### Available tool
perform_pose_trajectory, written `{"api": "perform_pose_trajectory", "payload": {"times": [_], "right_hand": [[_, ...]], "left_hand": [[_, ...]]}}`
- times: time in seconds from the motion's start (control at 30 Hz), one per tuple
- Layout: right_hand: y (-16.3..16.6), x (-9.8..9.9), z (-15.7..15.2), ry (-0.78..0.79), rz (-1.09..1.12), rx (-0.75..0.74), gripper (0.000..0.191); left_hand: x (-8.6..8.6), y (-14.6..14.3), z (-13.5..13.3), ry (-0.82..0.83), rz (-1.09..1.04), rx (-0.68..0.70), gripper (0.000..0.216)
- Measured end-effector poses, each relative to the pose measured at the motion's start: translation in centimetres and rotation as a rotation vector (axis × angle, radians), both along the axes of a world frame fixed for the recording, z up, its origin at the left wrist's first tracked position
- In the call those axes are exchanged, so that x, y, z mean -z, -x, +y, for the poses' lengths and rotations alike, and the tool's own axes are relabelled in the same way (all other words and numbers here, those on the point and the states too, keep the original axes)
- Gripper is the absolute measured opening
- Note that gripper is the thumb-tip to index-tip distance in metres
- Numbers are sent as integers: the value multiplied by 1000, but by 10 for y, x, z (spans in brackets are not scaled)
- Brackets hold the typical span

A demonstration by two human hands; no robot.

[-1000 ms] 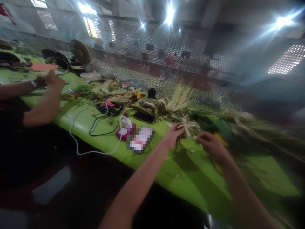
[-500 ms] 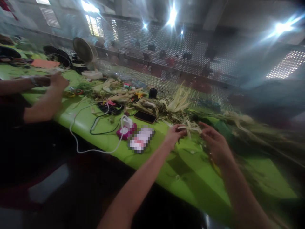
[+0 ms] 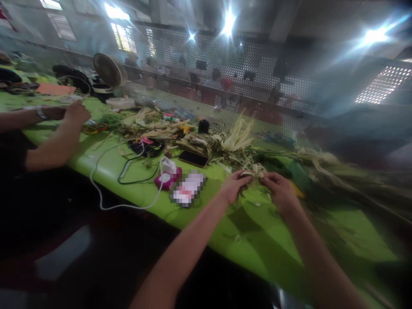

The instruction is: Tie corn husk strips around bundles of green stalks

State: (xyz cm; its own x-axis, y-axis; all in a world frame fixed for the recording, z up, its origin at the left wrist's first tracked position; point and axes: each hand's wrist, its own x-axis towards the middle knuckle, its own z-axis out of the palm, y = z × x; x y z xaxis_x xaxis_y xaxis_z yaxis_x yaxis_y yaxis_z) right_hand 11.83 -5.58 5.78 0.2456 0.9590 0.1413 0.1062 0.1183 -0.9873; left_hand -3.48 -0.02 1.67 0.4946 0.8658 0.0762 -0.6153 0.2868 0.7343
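Note:
Over the green table (image 3: 222,223), my left hand (image 3: 236,185) pinches one side of a small bundle of pale dried husk strips (image 3: 256,171). My right hand (image 3: 280,189) closes its thumb and fingers on the bundle's other side. The two hands are close together, with the husk piece between them. Behind them lies a heap of dried husks and stalks (image 3: 199,143), with a fan of pale husk leaves (image 3: 238,135) standing up from it. Fine detail of the fingertips is blurred.
Left of my hands lie a blurred-out phone (image 3: 188,189), a dark phone (image 3: 193,158), a magenta power block (image 3: 167,178) and loose white cable (image 3: 127,207). A co-worker's hands (image 3: 75,113) are at the far left, near a round fan (image 3: 107,71). Long dried stalks (image 3: 331,171) lie at right.
My right hand has moved left, closer to my left hand, and now grips the husk bundle nearer its middle. The view has shifted slightly.

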Motion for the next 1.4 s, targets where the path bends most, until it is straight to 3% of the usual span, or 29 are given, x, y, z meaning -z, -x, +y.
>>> {"api": "perform_pose_trajectory", "payload": {"times": [0.33, 0.47, 0.67, 0.83, 1.07, 1.4], "right_hand": [[3, -4, 0, 43, 10, 17, 34], [0, -7, 1, 5, -169, 4, 33], [-2, -14, 3, -116, -443, 20, 25], [0, -21, 4, -143, -535, 9, 22], [1, -27, 3, -195, -717, 14, 21], [4, -30, 2, -187, -749, 25, 24]], "left_hand": [[-3, 4, 0, -120, 167, 16, 39], [-2, 2, -1, -167, 170, 3, 40], [-8, 4, -5, -77, 86, 42, 40], [-7, 3, -4, -61, 87, 33, 32], [-5, 3, -4, -67, 101, 17, 37], [1, 2, 0, -156, 146, -17, 43]]}}
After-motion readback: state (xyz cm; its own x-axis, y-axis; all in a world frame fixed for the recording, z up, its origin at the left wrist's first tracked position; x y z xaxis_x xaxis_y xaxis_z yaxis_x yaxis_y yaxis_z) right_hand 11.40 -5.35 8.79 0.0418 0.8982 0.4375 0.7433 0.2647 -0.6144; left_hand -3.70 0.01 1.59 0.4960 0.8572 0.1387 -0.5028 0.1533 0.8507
